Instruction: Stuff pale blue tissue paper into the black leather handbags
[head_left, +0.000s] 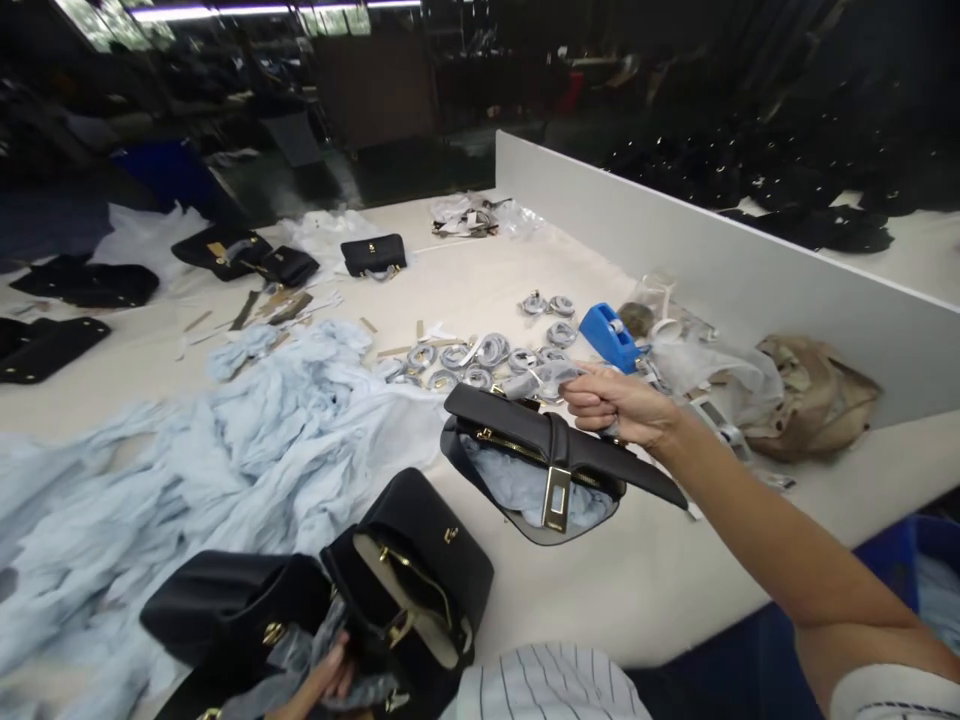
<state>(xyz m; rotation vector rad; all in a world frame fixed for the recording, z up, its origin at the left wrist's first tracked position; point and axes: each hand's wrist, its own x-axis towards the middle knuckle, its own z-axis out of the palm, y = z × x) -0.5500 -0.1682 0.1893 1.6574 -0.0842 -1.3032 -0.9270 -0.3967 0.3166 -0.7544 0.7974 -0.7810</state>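
Observation:
My right hand (615,405) reaches across the table, fingers curled around a small wrapped bundle (547,378) from the pile of wrapped coils (480,358). Just below it lies an open black handbag (544,465) with a gold clasp and light blue paper stuffed inside. Near the bottom edge my left hand (326,682) grips crumpled grey-blue paper next to another open black handbag (416,580) with a gold zipper. A third black bag (225,610) lies to its left.
A large heap of light blue tissue paper (187,470) covers the left of the table. A blue tape dispenser (609,335), plastic wrap and a tan bag (814,395) lie by the white divider wall (712,260). More black bags (373,254) sit at the far side.

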